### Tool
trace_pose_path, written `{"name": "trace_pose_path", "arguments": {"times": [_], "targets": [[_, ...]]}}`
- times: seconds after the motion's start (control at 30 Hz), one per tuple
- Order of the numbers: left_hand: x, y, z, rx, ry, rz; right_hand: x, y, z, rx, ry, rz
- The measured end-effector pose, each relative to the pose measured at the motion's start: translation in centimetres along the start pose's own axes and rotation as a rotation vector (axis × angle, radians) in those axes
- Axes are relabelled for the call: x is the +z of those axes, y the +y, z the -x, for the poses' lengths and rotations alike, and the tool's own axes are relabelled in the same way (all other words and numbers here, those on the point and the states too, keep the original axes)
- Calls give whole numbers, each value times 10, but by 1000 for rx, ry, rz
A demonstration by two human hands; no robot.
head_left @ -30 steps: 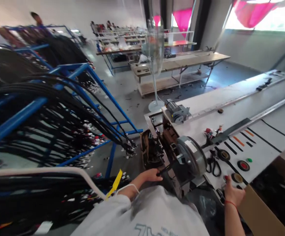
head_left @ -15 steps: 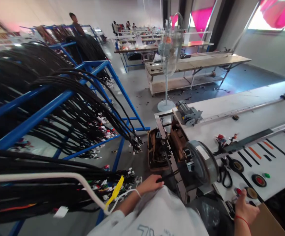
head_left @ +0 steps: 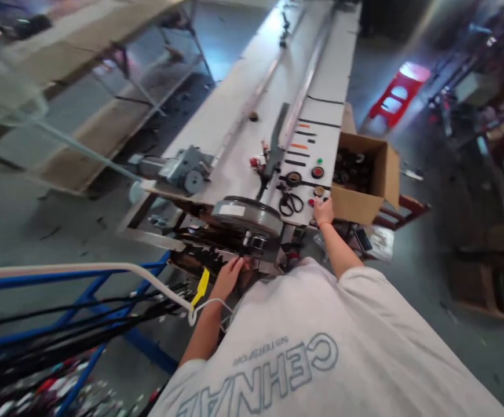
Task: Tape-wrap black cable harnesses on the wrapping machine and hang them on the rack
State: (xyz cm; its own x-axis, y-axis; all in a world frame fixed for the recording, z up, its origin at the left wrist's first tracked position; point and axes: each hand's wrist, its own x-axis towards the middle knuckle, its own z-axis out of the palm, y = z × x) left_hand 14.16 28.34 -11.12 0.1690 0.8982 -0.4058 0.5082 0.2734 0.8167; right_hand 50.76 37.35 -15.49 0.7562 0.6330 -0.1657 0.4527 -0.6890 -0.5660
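right hand (head_left: 324, 213) nearer, just short of brown tape roll (head_left: 318, 191) on worktop (head_left: 332, 75); left hand (head_left: 229, 277) this side of wheel (head_left: 247, 213); hands apart, cannot tell either grip.

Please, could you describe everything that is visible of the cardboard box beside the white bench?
The cardboard box is plain brown with a matt look and an open top. A flap leans outward on its right side. Inside lie dark, partly rounded items, too blurred to identify. It stands upright along the right edge of the white bench. The person's right hand is beside its near left corner; contact cannot be confirmed. Its underside is hidden.
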Motion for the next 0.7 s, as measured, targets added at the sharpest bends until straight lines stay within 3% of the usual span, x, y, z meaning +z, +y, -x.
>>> {"name": "trace_pose_path", "arguments": {"times": [0.1, 0.2, 0.33, 0.5, 0.6, 0.7], "targets": [[4, 9, -17, -44, 28, 43, 4, 8, -1, 23, -39, -53], [8, 3, -21, -74, 23, 112, 3, 9, -1, 39, -97, -112], [16, -23, -10, -178, -85, 186, -3, 5, -2, 140, -156, -149], [18, -61, 13, -270, -198, -13, -7, 1, -1, 143, -117, -161], [13, -68, 31, -262, -92, -71, -11, 1, 4, 104, -70, -146], [11, -61, 49, -205, 54, -25, -15, 1, 7, 59, -20, -57]]}}
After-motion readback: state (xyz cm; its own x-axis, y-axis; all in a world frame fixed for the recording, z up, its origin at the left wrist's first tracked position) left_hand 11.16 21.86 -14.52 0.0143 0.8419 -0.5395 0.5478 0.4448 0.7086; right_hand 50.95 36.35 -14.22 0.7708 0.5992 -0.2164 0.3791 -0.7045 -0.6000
